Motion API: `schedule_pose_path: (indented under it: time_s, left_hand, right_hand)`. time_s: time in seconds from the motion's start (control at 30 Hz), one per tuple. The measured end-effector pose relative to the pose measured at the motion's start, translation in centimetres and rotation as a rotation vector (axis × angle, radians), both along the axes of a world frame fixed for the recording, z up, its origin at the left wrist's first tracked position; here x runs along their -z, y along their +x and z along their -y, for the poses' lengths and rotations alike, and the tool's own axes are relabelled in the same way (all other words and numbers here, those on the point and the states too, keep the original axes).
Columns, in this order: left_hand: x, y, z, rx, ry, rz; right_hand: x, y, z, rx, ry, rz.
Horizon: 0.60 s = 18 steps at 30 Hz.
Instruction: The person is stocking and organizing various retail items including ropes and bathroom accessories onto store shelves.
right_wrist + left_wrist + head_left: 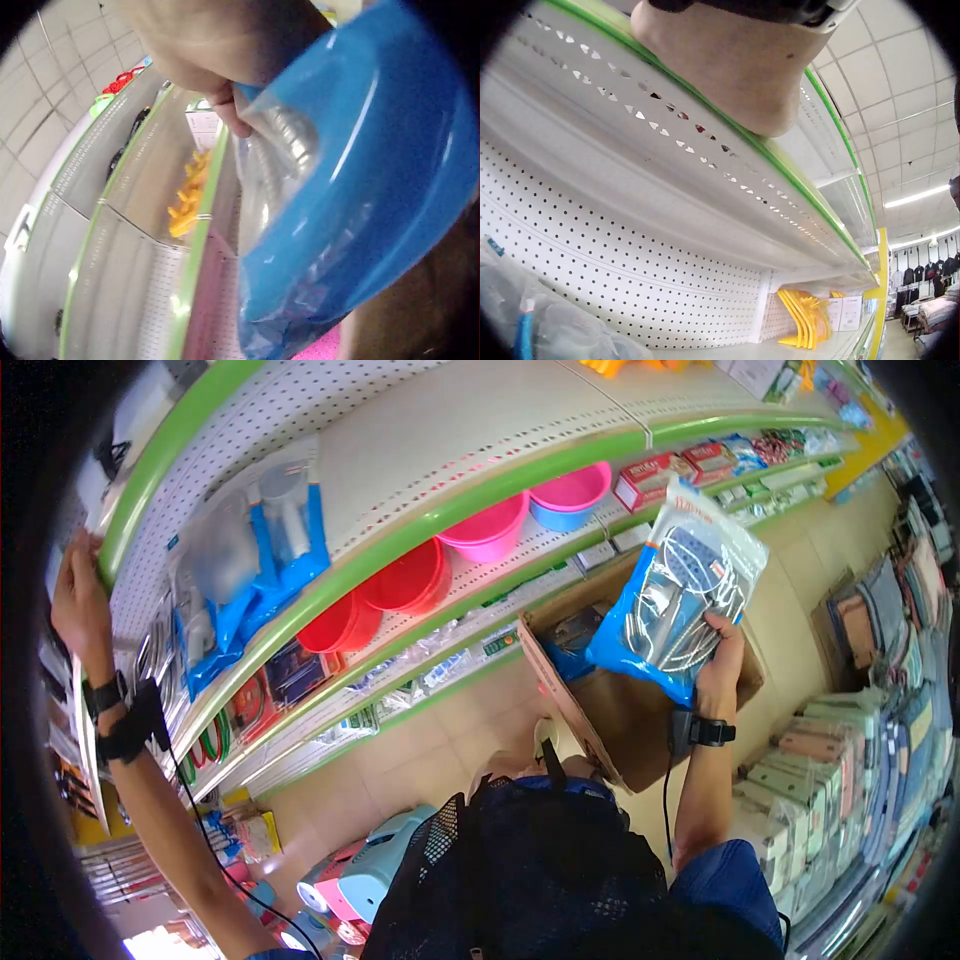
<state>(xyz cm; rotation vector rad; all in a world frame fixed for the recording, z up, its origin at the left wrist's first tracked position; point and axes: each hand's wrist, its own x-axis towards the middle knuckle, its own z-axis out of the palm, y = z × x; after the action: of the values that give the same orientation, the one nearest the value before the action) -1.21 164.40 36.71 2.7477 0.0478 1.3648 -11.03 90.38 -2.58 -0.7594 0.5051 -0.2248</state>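
My right hand [722,665] grips a clear-and-blue plastic packet [690,585] by its side, above an opened cardboard box [580,725]. Through the clear front show a coiled pale hose and blue and grey parts; a ribbed silvery hose [300,150] appears in the right wrist view. At upper left, my left hand [80,600] rests at the green edge [130,520] of a higher shelf, fingers loosely extended; in the left wrist view its fingers are hidden beyond that edge. Similar blue packets [250,550] stand on the white shelf below it.
Red basins [410,580] and pink basins [490,530] sit one shelf down, beside red-and-white boxes [650,478]. Another blue packet [572,665] lies inside the cardboard box. Stacked wrapped goods [810,760] line the right side. Yellow hooked pieces [802,319] are farther along the shelf.
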Motion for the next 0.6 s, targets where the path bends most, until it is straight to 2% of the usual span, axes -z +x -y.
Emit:
schedule_pose_path:
  time_s: [0.07,0.1,0.17,0.23,0.37,0.43,0.53,0.6]
  left_hand:
    - [-0.4,0.3,-1.7,0.031,0.010,0.002]
    - [-0.3,0.3,-1.8,0.021,0.030,0.000]
    - [-0.2,0.2,-2.0,0.000,0.069,0.000]
    - [-0.1,0.1,-2.2,-0.013,0.092,-0.005]
    - [-0.3,-0.3,-2.6,-0.036,0.128,-0.013]
    - [-0.6,-0.5,-2.9,-0.046,0.149,-0.018]
    - [-0.8,-0.5,-3.0,-0.055,0.213,-0.037]
    - [-0.6,-0.5,-3.1,-0.004,0.091,-0.013]
  right_hand:
    - [1.1,-0.9,-0.7,0.169,-0.183,-0.074]
    - [2.8,-1.0,-0.7,0.174,-0.191,-0.117]
    - [8.8,-1.1,0.2,0.190,-0.274,-0.195]
    - [14.1,-0.9,0.6,0.187,-0.244,-0.290]
    - [20.2,0.8,-1.0,0.162,-0.116,-0.361]
    - [21.8,2.1,-2.4,0.093,-0.075,-0.373]
    - [23.6,5.1,-4.6,0.110,-0.019,-0.461]
    - [24.0,6.1,-6.0,0.087,-0.045,-0.480]
